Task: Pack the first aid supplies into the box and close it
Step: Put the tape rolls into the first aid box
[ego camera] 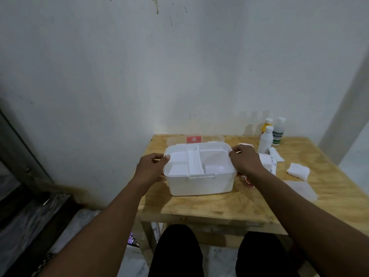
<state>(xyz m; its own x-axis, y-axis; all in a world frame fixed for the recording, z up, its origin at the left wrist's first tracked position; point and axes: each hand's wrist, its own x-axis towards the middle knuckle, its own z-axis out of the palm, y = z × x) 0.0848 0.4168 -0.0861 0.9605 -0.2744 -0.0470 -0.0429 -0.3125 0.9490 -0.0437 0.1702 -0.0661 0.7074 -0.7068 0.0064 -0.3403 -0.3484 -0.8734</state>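
A white plastic box (pixel 199 186) stands open near the left edge of the pale wooden tabletop (pixel 199 208), with a white divided tray with a centre handle (pixel 196 162) seated in its top. Its clear lid with a red cross label (pixel 193 139) lies flat just beyond it.

The left hand (pixel 151 166) holds the box's left end, thumb over the rim and fingers curled down the side. The right hand (pixel 246 161) holds the right end the same way, so each grip is closed on the box. I cannot tell whether the fingertips catch the tray's edge or only the box rim.

Nothing looks packed yet. The supplies lie to the right:
- a white squeeze bottle (pixel 265 141)
- a yellow bottle (pixel 266 124)
- a clear bottle with a green label (pixel 278 132)
- a folded white gauze pad (pixel 298 170)
- a flat clear packet (pixel 301 189)
- a small red-and-white item (pixel 249 181), touching or just beside the box's near right corner

The step in hand is probably to settle the box or lift the tray out. Keep both grips level so the tray does not jam at an angle. If the box slides right, mind the small item at its corner. The tall bottles likely belong lying down in the deep part, below the tray.
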